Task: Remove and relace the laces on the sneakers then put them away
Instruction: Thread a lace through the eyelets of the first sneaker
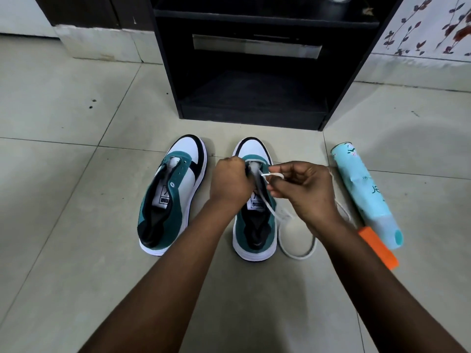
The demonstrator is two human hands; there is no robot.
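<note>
Two teal, white and black sneakers stand side by side on the tiled floor, toes pointing away from me. The left sneaker has bare eyelets and no lace. My left hand grips the left eyelet edge of the right sneaker near its tongue. My right hand pinches a white lace just above that shoe's lower eyelets. The rest of the lace trails over the shoe and loops on the floor to its right. The fingertips of my left hand are hidden.
A black open shelf unit stands right behind the shoes, its lowest compartment facing me. A pale blue folded umbrella with an orange handle lies on the floor to the right. A floral cloth hangs at the upper right.
</note>
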